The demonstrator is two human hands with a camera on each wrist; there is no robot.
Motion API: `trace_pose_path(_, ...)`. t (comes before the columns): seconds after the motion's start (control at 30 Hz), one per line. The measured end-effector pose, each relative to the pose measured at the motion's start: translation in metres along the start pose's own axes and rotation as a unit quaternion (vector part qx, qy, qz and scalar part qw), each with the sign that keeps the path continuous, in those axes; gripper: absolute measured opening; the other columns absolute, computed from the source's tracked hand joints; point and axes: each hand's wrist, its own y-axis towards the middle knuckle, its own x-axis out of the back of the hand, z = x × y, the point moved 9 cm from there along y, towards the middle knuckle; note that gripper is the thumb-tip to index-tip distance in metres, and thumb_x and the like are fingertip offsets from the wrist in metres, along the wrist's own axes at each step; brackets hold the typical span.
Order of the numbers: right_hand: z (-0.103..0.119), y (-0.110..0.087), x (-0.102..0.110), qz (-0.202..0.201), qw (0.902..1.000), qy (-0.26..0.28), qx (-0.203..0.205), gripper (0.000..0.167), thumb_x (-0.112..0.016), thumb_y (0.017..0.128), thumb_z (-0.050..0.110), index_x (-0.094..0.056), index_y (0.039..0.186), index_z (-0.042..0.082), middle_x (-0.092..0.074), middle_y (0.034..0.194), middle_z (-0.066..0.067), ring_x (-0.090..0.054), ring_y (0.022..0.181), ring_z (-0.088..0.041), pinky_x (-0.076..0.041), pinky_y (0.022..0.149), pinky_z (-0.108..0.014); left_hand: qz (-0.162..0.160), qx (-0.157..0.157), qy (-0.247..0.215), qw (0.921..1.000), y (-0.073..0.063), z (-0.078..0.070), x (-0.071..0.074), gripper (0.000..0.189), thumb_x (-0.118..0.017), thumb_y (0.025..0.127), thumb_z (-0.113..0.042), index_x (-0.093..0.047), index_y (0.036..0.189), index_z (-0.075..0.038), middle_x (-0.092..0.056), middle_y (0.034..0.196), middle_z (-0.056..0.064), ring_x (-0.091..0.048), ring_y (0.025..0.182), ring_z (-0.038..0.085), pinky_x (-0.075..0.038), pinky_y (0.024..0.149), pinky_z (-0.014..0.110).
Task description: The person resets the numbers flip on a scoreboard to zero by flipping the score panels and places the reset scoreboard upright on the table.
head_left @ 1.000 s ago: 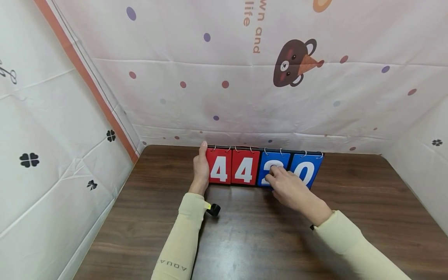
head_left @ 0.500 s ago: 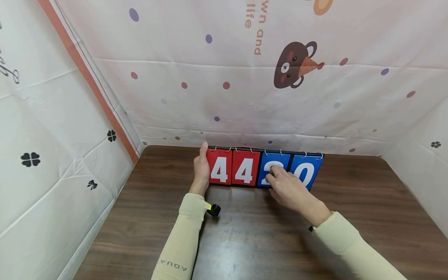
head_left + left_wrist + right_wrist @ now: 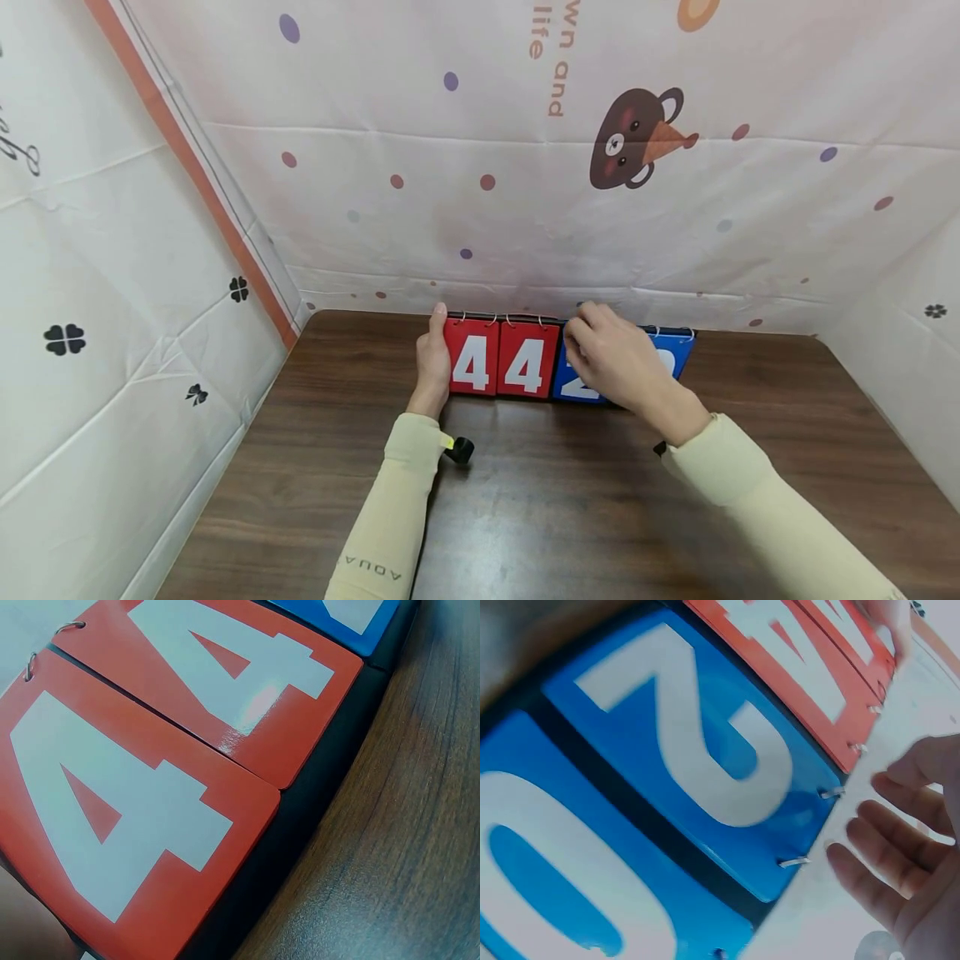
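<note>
A flip scoreboard [image 3: 527, 358] stands at the back of the table, with two red cards reading 4 and 4 and two blue cards reading 2 and 0. My left hand [image 3: 432, 358] holds its left edge; only a blurred bit of that hand shows in the left wrist view. My right hand [image 3: 622, 358] is raised at the top edge, in front of the blue 2 card [image 3: 705, 735]. In the right wrist view, the right hand's loosely bent fingers [image 3: 889, 840] lie just past the metal rings [image 3: 832, 793], and no card shows between them.
The brown wooden table [image 3: 540, 517] extends in front of the scoreboard. Behind it hangs a printed cloth wall [image 3: 375, 225] with dots and a bear, and white cloth [image 3: 135, 350] closes off the left side.
My right hand has moved up from the lower part of the blue 2 card to the scoreboard's top edge. The left hand has kept its place.
</note>
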Motion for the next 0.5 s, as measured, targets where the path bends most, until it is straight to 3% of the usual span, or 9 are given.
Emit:
trace_pose_path(0.17, -0.025, 0.021, 0.009, -0.015, 0.9975, 0.022, -0.065, 0.009, -0.074, 0.097, 0.007, -0.07, 0.101, 0.0, -0.062, 0.097, -0.015, -0.059, 0.081, -0.028, -0.058, 0.062, -0.043, -0.001, -0.001, -0.001, 1.0, 0.0, -0.001, 0.0, 0.062, -0.046, 0.103, -0.07, -0.07, 0.095, -0.013, -0.067, 0.095, 0.003, -0.061, 0.09, 0.018, -0.048, 0.084, 0.036)
trace_pose_path(0.33, -0.059, 0.035, -0.003, 0.028, 0.9875, 0.05, -0.147, 0.014, -0.07, 0.101, 0.012, -0.071, 0.105, -0.001, -0.063, 0.104, -0.018, -0.06, 0.087, -0.032, -0.058, 0.071, -0.048, -0.005, -0.001, 0.004, 1.0, 0.001, 0.001, 0.0, 0.061, -0.046, 0.103, -0.07, -0.068, 0.089, -0.014, -0.066, 0.091, 0.003, -0.061, 0.088, 0.017, -0.048, 0.082, 0.036)
trace_pose_path(0.5, -0.083, 0.044, -0.023, 0.081, 0.9748, 0.076, -0.194, 0.02, -0.068, 0.102, 0.015, -0.072, 0.109, -0.004, -0.064, 0.111, -0.022, -0.063, 0.093, -0.036, -0.056, 0.081, -0.052, -0.01, 0.007, 0.014, 0.9998, 0.0, 0.002, 0.002, 0.062, -0.047, 0.102, -0.07, -0.069, 0.091, -0.014, -0.068, 0.092, 0.004, -0.062, 0.089, 0.018, -0.049, 0.083, 0.036)
